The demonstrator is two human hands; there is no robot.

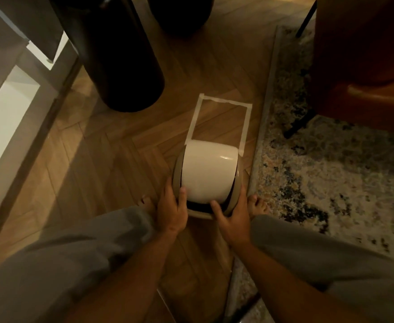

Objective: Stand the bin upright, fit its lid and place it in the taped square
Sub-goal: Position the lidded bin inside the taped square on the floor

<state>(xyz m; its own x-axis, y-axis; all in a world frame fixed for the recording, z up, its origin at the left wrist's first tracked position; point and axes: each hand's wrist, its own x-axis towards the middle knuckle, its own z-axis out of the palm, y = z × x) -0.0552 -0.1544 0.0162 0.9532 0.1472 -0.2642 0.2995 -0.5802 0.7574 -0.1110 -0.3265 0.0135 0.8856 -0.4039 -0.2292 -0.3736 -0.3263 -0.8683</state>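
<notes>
A cream bin stands upright on the wooden floor between my knees, with its white swing lid seated on top inside a beige rim. My left hand grips the rim on the left, thumb against the lid. On the right, my right hand holds the rim, fingers curled over its near edge. The taped square, marked in pale masking tape, lies on the floor just beyond the bin. The bin's top hides the square's near edge.
A tall dark cylinder stands left of the square, with another dark object behind. A patterned rug borders the square on the right, with a brown armchair on it. A white wall base runs along the left.
</notes>
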